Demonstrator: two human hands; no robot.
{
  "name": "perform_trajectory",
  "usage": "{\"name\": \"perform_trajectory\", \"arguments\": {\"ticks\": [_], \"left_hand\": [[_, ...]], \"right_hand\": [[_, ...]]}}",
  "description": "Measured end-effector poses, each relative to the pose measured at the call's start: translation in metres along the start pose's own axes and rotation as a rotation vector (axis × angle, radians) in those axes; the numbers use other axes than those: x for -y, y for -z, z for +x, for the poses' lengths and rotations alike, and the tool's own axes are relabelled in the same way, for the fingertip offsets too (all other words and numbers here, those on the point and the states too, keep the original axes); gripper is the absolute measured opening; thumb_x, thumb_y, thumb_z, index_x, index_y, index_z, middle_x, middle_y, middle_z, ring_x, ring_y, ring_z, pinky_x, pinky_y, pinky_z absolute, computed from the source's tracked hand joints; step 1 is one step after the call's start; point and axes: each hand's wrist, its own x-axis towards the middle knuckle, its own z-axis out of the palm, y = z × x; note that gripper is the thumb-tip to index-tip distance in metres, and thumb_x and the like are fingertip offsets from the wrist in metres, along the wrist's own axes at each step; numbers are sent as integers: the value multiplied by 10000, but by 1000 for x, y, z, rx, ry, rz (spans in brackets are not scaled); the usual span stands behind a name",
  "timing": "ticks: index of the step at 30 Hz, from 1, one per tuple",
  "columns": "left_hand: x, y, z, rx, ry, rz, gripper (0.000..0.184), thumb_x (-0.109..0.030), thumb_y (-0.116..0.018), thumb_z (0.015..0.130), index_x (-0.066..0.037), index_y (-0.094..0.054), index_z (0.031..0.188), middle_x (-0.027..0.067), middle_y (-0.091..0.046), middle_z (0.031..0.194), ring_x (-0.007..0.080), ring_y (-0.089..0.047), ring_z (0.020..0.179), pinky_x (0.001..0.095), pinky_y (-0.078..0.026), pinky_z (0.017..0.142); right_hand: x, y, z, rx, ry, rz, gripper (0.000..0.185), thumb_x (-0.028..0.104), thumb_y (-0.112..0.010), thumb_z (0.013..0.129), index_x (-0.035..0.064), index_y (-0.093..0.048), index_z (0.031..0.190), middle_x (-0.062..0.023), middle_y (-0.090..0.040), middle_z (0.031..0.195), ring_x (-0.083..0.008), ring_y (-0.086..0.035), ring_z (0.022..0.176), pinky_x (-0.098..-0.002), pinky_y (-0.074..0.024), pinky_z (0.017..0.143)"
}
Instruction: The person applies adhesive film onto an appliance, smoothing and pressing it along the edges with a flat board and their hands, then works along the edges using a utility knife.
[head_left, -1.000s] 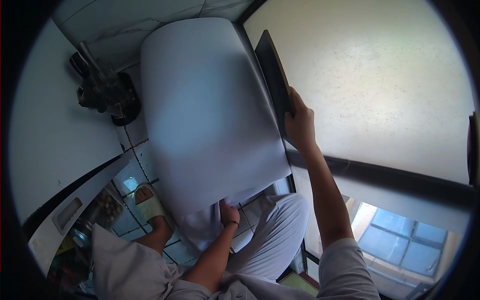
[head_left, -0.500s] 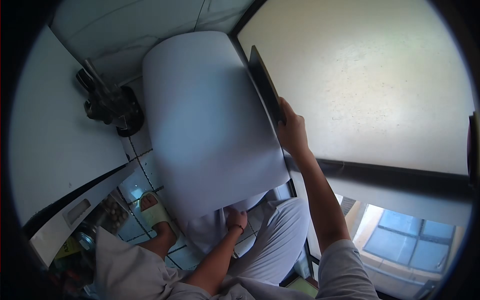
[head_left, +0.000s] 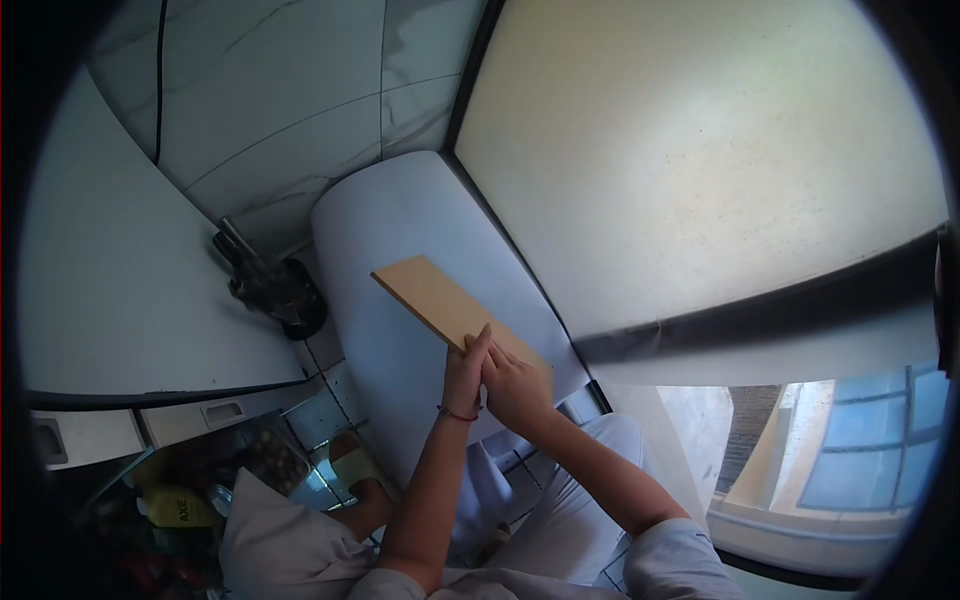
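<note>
A flat tan board [head_left: 430, 292] is tilted over a large, smooth white surface [head_left: 385, 215] with a rounded far end, whose kind I cannot tell. At the board's near end my left hand [head_left: 463, 382] grips its left edge, thumb raised. My right hand [head_left: 515, 390] is closed on the same end, close against the left hand, and partly covers the board. Their undersides and some fingers are hidden. Below the hands, pale fabric [head_left: 485, 485] hangs between my knees.
A dark upright device [head_left: 285, 295] stands at the left by a white cabinet [head_left: 150, 270]. Low left are a drawer front [head_left: 215, 412], a yellow bottle [head_left: 178, 507] and a container of round brown items [head_left: 275, 452]. A pale panel [head_left: 700, 180] and a window [head_left: 870, 440] are at right.
The right hand has brought the board inward from the right edge and turned its tan face up. The left hand has come up from below the white surface onto the board. The view has shifted.
</note>
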Motion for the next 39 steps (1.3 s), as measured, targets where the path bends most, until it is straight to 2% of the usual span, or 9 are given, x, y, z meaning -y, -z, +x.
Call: {"name": "perform_trajectory", "arguments": {"ticks": [3,6,11,13,18,19,27,30,39], "left_hand": [[-5,-16,2,-163,-41,12,212,-190,-583,1009,-6,-644,1097,40,-656,1028,121,-621,947,289,-497,819],[-19,-27,25,-138,-156,154,225,-153,-593,985,17,-645,1125,56,-671,1038,137,-640,941,294,-509,814],[-78,-50,84,-93,-166,327,193,-140,-609,950,16,-654,1055,50,-675,985,116,-646,851,283,-525,685],[-108,-79,92,-82,-152,313,156,-127,-600,944,-1,-648,1023,35,-657,945,106,-642,803,268,-512,627],[-132,-98,122,7,-111,313,172,-131,-600,949,-7,-637,1063,48,-658,924,132,-644,774,290,-501,620],[-135,-101,126,32,-103,346,165,-130,-599,947,-5,-637,1047,49,-659,912,134,-646,766,291,-498,615],[-145,-117,158,75,-99,410,117,-91,-579,915,9,-641,920,60,-655,852,138,-646,740,290,-490,615],[-135,-129,166,20,-178,399,99,-59,-551,866,-7,-608,805,26,-593,733,127,-565,563,285,-423,461],[-104,-127,185,-46,-90,515,142,-77,-551,872,41,-629,881,95,-658,833,180,-674,691,328,-551,544]], "right_hand": [[2,14,-8,-23,-37,-68,603,-61,-576,853,-8,-459,1442,-221,-533,1458,-351,-492,1385,-439,-442,1112],[5,56,-25,-67,-68,299,604,-82,-585,871,14,-462,1455,-209,-575,1424,-348,-542,1344,-430,-477,1078],[-16,116,-122,-51,-395,487,607,-40,-585,896,105,-464,1473,-178,-670,1295,-387,-701,1036,-425,-581,861],[-38,104,-177,-35,-522,346,609,-47,-588,880,86,-471,1463,-160,-663,1317,-380,-696,1035,-412,-577,854],[-56,70,-266,-63,-573,-40,513,-4,-569,896,55,-524,1404,-141,-638,1372,-378,-543,1339,-562,-367,1135],[-55,67,-268,-85,-593,53,428,14,-556,906,54,-591,1331,-142,-621,1397,-387,-465,1415,-608,-241,1192],[-60,58,-262,-222,-655,139,334,1,-522,912,50,-665,1210,-151,-652,1349,-407,-494,1387,-584,-251,1196],[-61,59,-257,-238,-667,147,331,-2,-517,911,51,-670,1199,-152,-659,1337,-407,-500,1381,-583,-254,1195],[-61,56,-254,-255,-690,124,366,-6,-525,868,61,-677,1194,-140,-663,1334,-388,-514,1374,-578,-278,1185]]}}
